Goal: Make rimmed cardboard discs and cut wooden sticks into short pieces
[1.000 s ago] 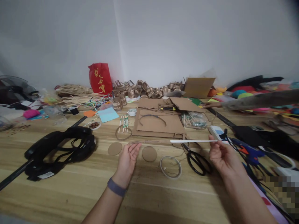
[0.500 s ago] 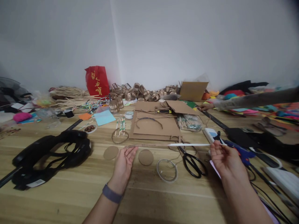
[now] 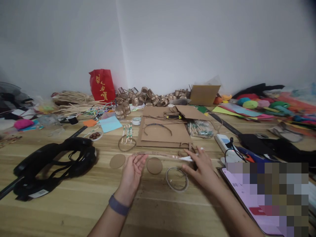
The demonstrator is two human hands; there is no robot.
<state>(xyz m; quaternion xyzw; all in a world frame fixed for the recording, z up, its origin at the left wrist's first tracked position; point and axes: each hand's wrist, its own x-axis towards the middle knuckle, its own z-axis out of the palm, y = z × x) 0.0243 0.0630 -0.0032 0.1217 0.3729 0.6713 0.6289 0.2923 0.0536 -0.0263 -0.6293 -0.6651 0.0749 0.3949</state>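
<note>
My left hand point(image 3: 134, 166), with a grey band on its wrist, pinches one end of a thin brown cardboard strip point(image 3: 160, 154) stretched level above the table. My right hand point(image 3: 203, 166) reaches over the strip's other end with its fingers apart. A short piece of white strip point(image 3: 185, 158) shows beside those fingers. Below the cardboard strip lie two cardboard discs point(image 3: 154, 166) and a roll of tape point(image 3: 176, 179). The place where black scissors lay is covered by my right hand, so I cannot make them out.
Cardboard sheets point(image 3: 163, 133) with a yellow-black cutter point(image 3: 174, 117) lie ahead. Black headgear point(image 3: 54, 164) sits at left. A phone point(image 3: 244, 200), partly pixelated, and a white power strip point(image 3: 223, 143) are at right. Behind stand a red bag point(image 3: 102, 85) and several small woven pieces point(image 3: 148, 97).
My right hand has moved left from the far end of the white strip to above the scissors' place. My left hand stays put. Another person's arm at the right has left the view.
</note>
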